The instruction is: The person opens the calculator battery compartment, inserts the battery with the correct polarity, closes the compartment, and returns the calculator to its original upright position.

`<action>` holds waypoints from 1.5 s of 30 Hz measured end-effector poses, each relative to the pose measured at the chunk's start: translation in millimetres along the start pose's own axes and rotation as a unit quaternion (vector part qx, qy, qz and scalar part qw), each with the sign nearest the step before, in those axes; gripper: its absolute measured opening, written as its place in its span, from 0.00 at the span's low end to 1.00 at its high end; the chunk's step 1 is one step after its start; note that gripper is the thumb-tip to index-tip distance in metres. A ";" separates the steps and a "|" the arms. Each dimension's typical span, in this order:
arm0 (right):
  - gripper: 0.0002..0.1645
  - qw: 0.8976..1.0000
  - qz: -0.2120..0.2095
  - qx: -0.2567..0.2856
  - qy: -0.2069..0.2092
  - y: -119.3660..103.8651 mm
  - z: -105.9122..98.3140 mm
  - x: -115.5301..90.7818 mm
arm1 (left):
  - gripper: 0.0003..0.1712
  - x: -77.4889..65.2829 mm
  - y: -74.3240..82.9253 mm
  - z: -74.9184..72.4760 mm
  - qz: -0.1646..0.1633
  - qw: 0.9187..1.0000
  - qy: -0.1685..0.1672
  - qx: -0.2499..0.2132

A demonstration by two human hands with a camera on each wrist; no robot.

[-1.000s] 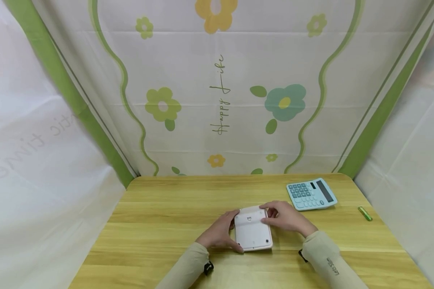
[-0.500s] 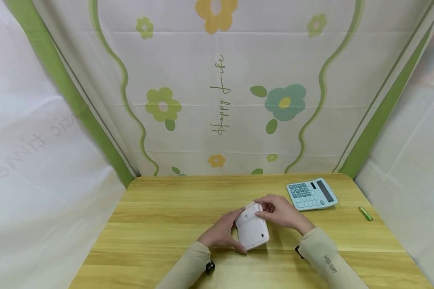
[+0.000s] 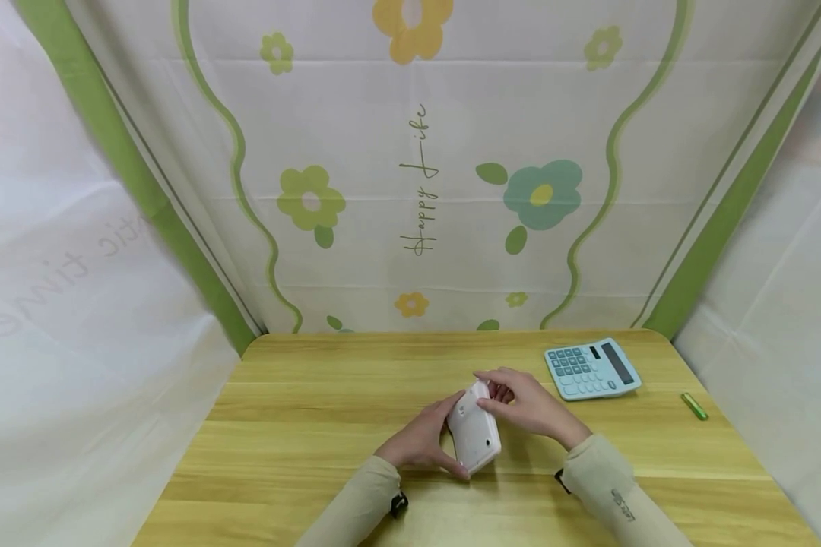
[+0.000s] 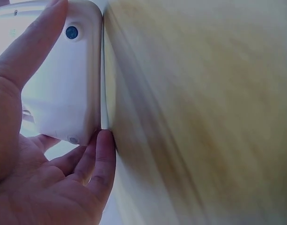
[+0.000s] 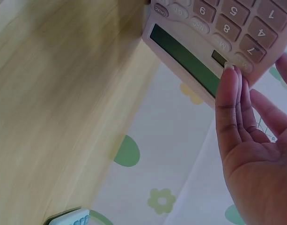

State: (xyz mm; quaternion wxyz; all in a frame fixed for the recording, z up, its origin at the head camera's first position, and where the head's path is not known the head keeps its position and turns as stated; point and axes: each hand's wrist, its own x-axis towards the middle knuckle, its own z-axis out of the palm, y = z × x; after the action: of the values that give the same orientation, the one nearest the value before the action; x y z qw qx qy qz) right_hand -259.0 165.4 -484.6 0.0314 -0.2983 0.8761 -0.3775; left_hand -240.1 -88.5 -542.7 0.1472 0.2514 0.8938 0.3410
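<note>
A pale pink calculator is held between both hands, tipped up steeply on the table with its back towards the head camera. My left hand grips its left side, thumb near the lower corner and fingers at the far end. In the left wrist view the thumb overlaps the back, near a dark round foot. My right hand pinches the upper end, thumb on the back and fingertips over the front. Keys and a dark display show on the front in the right wrist view.
A light blue calculator lies face up at the back right of the wooden table. Farther right is a small green cylinder like a battery. A flower-patterned cloth hangs behind the table, with pale cloth at both sides.
The pink calculator has tilted up from nearly flat, its right side rising and its back turning leftward. My right hand has moved up and left with it; the left hand keeps its grip.
</note>
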 end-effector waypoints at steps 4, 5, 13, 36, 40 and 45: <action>0.33 1.000 -0.003 -0.007 0.003 -0.4 0.1 -1.1 | 0.79 1.7 -0.7 1.1 0.003 1.000 0.002 0.000; 0.33 1.000 -0.003 -0.008 0.004 -0.6 0.0 -1.3 | 0.79 2.5 -0.8 1.5 0.005 1.000 0.003 0.000; 0.31 1.000 -0.005 -0.003 0.003 -3.2 2.4 -1.0 | 0.80 8.1 0.5 6.7 0.028 0.999 0.015 0.015; 0.50 0.995 0.057 0.080 -0.022 -3.4 16.4 -11.2 | 0.75 -2.5 13.0 -8.6 0.096 0.991 0.050 -0.078; 0.52 0.993 0.054 0.088 -0.051 0.3 18.0 -16.5 | 0.73 -3.6 12.2 -13.5 0.098 0.992 0.039 -0.068; 0.53 0.991 0.052 0.096 -0.078 1.5 18.9 -20.3 | 0.55 -6.8 10.8 -21.6 0.098 0.994 0.024 -0.052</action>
State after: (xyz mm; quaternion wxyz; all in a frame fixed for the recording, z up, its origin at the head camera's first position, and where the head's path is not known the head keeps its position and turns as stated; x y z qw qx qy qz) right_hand -237.8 165.2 -502.5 0.1477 -0.2769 0.8449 -0.4333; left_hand -240.1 -96.9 -519.0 0.1043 0.3211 0.8492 0.4061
